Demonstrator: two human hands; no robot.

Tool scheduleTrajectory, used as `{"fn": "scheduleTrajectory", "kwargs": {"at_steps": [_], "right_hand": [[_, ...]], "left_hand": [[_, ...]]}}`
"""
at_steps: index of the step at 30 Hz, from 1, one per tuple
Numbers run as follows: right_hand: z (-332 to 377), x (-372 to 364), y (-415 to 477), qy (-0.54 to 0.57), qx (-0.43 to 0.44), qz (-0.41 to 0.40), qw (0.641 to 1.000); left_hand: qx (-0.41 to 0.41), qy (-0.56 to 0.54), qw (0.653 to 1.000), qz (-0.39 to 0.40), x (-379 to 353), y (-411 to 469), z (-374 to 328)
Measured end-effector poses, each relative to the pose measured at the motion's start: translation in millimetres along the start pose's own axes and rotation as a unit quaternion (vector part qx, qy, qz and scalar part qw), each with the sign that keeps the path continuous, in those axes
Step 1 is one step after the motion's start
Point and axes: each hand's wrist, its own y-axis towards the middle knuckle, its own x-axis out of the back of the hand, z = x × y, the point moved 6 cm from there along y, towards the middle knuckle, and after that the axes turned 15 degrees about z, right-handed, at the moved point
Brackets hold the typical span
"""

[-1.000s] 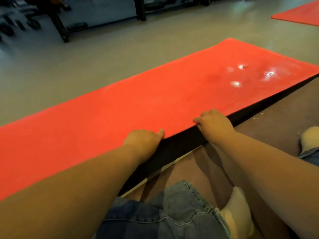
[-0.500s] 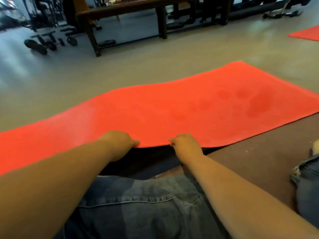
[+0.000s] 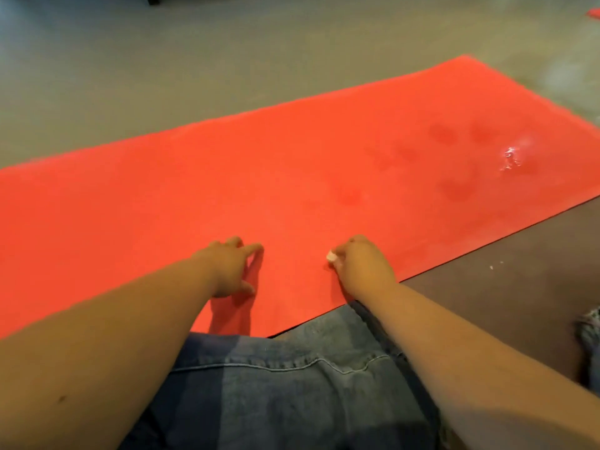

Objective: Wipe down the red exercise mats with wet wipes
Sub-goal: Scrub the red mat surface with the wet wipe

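Red flat exercise mat lies spread on the grey smooth floor and runs from the left side of the view toward the far right. Its near long edge reaches the person's knee in blue denim jeans.

Near this edge, left of the middle, the left hand rests on the mat. Its fingers are spread and mostly straight, and the forefinger and thumb point apart.

Just to the right, the right hand also sits on the mat, close to the near edge. Its fingers are curled under the palm. A small white bit shows at the fingertips; I cannot tell if the fingers pinch it or what it is.

Further right, the mat carries several darker damp spots. Toward its right end a shiny wet patch glints.

Beside the near edge on the right is a dark brown floor area. At the top right corner of the view a small piece of another red mat is visible.
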Motion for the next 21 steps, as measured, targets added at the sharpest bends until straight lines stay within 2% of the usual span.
{"fn": "scheduleTrajectory", "kwargs": {"at_steps": [1,2,4,7,8,10,12,13,15,17,19,21], "right_hand": [[5,-3,2,0.026,0.006,-0.054,0.998],[14,-12,5,0.042,0.024,-0.074,0.996],[40,-35,12,0.030,0.089,-0.052,0.994],[50,-38,14,-0.062,0.174,-0.044,0.982],[37,-26,19,-0.080,0.165,-0.057,0.981],[-4,7,36,-0.075,0.055,-0.093,0.991],[-38,30,47,0.007,-0.069,-0.138,0.988],[-35,29,50,0.028,-0.091,-0.150,0.984],[6,4,53,0.034,-0.041,-0.124,0.991],[62,-31,41,0.024,0.081,-0.068,0.994],[84,-47,30,0.001,0.180,-0.017,0.983],[62,-27,40,0.009,0.163,-0.006,0.987]], "left_hand": [[0.018,-0.024,1.000,0.005,-4,8,9],[0.029,-0.049,0.998,0.012,-9,14,17],[0.029,-0.079,0.996,0.001,-13,24,31],[0.030,-0.065,0.991,-0.116,-5,29,48],[0.038,-0.062,0.986,-0.149,-3,30,53],[0.054,-0.070,0.981,-0.173,-2,35,59],[0.058,-0.071,0.981,-0.172,-1,40,61],[0.058,-0.070,0.980,-0.178,1,42,62],[0.071,-0.066,0.973,-0.208,7,42,64],[0.093,-0.046,0.970,-0.221,11,42,66],[0.107,-0.028,0.971,-0.210,13,47,69],[0.104,-0.024,0.972,-0.207,17,50,76]]}}
